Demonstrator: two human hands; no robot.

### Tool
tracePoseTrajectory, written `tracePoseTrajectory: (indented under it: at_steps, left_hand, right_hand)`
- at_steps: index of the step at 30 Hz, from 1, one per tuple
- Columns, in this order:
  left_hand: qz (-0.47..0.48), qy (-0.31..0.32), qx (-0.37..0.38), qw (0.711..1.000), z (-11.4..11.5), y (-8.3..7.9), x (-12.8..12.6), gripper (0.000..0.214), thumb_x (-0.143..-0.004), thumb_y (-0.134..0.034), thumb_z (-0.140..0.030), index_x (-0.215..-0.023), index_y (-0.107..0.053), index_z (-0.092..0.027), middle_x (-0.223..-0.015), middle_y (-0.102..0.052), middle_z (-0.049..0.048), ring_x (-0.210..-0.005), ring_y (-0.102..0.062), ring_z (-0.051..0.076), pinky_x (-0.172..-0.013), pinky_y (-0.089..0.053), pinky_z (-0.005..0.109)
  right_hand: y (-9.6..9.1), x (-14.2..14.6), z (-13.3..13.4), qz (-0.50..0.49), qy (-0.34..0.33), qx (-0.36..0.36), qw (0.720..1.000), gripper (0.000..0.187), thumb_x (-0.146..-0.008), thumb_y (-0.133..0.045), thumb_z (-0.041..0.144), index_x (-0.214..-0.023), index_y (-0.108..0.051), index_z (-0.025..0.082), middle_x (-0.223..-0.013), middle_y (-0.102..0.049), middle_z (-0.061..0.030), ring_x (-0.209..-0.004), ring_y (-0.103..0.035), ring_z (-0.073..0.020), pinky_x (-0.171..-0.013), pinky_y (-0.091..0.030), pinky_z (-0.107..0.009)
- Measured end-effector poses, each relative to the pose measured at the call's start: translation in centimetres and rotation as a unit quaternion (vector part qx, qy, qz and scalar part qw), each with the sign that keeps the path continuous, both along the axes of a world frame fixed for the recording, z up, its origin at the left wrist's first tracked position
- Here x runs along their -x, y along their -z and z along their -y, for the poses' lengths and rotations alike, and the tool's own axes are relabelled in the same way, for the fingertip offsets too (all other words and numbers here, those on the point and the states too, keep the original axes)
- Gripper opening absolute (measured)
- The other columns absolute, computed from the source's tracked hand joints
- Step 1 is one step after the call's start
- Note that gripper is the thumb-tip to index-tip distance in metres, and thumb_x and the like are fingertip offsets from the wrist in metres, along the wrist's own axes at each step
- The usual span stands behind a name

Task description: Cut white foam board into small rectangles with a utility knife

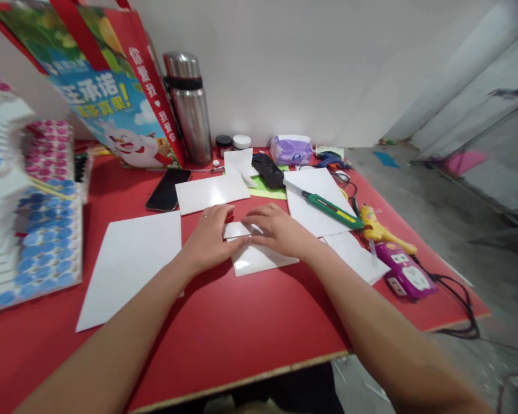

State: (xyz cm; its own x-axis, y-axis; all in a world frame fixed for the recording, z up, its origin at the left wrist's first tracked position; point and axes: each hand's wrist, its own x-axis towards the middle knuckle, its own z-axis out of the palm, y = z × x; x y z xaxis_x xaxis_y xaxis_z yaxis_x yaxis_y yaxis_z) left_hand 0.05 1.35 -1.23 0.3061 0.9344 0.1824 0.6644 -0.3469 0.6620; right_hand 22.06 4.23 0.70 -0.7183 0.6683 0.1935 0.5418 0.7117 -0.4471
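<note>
My left hand [211, 238] and my right hand [280, 229] meet over a glossy white card [261, 261] on the red table. Between them a raised flap or smaller white piece [236, 230] stands up from the card; whether it is folded from it or separate I cannot tell. The fingers of both hands are bent around this piece, thumbs on the near side. My right fingers hide part of it. Just behind my left hand lies another glossy white card [211, 192], and a white sheet [133, 253] is to the left.
A green utility knife [332, 211] rests on white paper [315, 187]. Right of it are a yellow glue gun [384, 233] and a purple box [408, 273] with a cable. Behind are a phone [168, 190], a steel flask [190, 109] and a bag [112, 86]. Blue-and-pink decorated pieces [47, 241] stand left.
</note>
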Motion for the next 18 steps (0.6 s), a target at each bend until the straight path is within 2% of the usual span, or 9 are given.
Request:
tracePoseTrajectory:
  at_steps: [2, 3, 4, 6, 8, 9, 12, 18]
  left_hand:
    - [-0.014, 0.011, 0.026, 0.999, 0.2, -0.5, 0.3, 0.088, -0.069, -0.082, -0.064, -0.14, -0.051, -0.022, -0.146, -0.052, 0.0173, -0.137, -0.046, 0.04, -0.112, -0.039, 0.056]
    - [-0.026, 0.03, 0.034, 0.999, 0.2, -0.7, 0.4, 0.093, -0.064, -0.085, -0.066, -0.139, -0.053, -0.022, -0.147, -0.052, 0.0172, -0.137, -0.045, 0.042, -0.112, -0.039, 0.056]
    - [-0.034, 0.052, 0.035, 0.997, 0.1, -0.9, 0.6, 0.09, -0.064, -0.085, -0.066, -0.136, -0.055, -0.023, -0.146, -0.053, 0.0165, -0.137, -0.046, 0.042, -0.112, -0.04, 0.055]
    - [-0.029, 0.076, 0.028, 0.996, -0.2, -1.1, 1.2, 0.065, -0.077, -0.077, -0.061, -0.128, -0.062, -0.023, -0.139, -0.06, 0.014, -0.132, -0.052, 0.037, -0.109, -0.043, 0.051]
    - [-0.002, 0.057, 0.018, 0.998, -0.7, -1.0, 1.9, 0.039, -0.091, -0.064, -0.049, -0.119, -0.067, -0.022, -0.129, -0.066, 0.0116, -0.122, -0.059, 0.031, -0.106, -0.045, 0.047]
    - [0.014, 0.036, 0.016, 0.999, -1.1, -0.9, 2.3, 0.033, -0.093, -0.06, -0.044, -0.115, -0.069, -0.021, -0.124, -0.068, 0.0107, -0.117, -0.062, 0.029, -0.104, -0.046, 0.046]
    - [0.052, 0.012, 0.033, 0.998, -1.8, -0.4, 3.2, 0.026, -0.089, -0.063, -0.038, -0.105, -0.074, -0.022, -0.115, -0.071, 0.0081, -0.107, -0.066, 0.027, -0.099, -0.049, 0.043]
    - [0.049, 0.031, 0.045, 0.997, -1.9, -0.3, 3.1, 0.022, -0.085, -0.065, -0.038, -0.096, -0.076, -0.022, -0.111, -0.07, 0.0078, -0.106, -0.064, 0.027, -0.099, -0.047, 0.046]
  right_hand:
    - [0.2, -0.2, -0.2, 0.003, 0.001, -0.014, 1.0, 0.026, -0.095, -0.071, 0.028, -0.12, -0.073, 0.02, -0.124, -0.07, -0.0131, -0.117, -0.061, -0.0288, -0.104, -0.046, -0.05]
    - [0.2, -0.2, -0.3, 0.001, 0.002, -0.017, 1.0, 0.025, -0.095, -0.071, 0.027, -0.118, -0.074, 0.019, -0.123, -0.07, -0.0129, -0.115, -0.061, -0.0284, -0.103, -0.046, -0.049]
    - [0.3, -0.3, -0.4, -0.003, 0.004, -0.019, 1.0, 0.024, -0.095, -0.071, 0.027, -0.118, -0.074, 0.019, -0.122, -0.07, -0.0124, -0.114, -0.061, -0.028, -0.103, -0.047, -0.048]
    - [0.5, -0.4, -0.5, -0.012, 0.006, -0.019, 1.0, 0.023, -0.095, -0.071, 0.027, -0.117, -0.074, 0.02, -0.119, -0.071, -0.0117, -0.113, -0.061, -0.0273, -0.101, -0.048, -0.047]
    - [0.7, -0.4, -0.6, -0.02, 0.007, -0.015, 1.0, 0.023, -0.096, -0.07, 0.028, -0.117, -0.074, 0.02, -0.118, -0.071, -0.0117, -0.112, -0.062, -0.027, -0.101, -0.048, -0.047]
    - [0.7, -0.4, -0.6, -0.023, 0.009, -0.011, 1.0, 0.023, -0.096, -0.071, 0.028, -0.117, -0.074, 0.02, -0.118, -0.071, -0.0118, -0.112, -0.062, -0.0268, -0.101, -0.048, -0.046]
    - [0.8, -0.5, -0.7, -0.033, 0.015, -0.004, 0.999, 0.024, -0.095, -0.072, 0.027, -0.117, -0.074, 0.019, -0.119, -0.071, -0.0124, -0.113, -0.062, -0.0268, -0.102, -0.048, -0.047]
    - [0.8, -0.6, -0.8, -0.028, 0.018, 0.007, 0.999, 0.027, -0.093, -0.073, 0.025, -0.119, -0.073, 0.017, -0.12, -0.071, -0.013, -0.116, -0.062, -0.0272, -0.104, -0.047, -0.048]
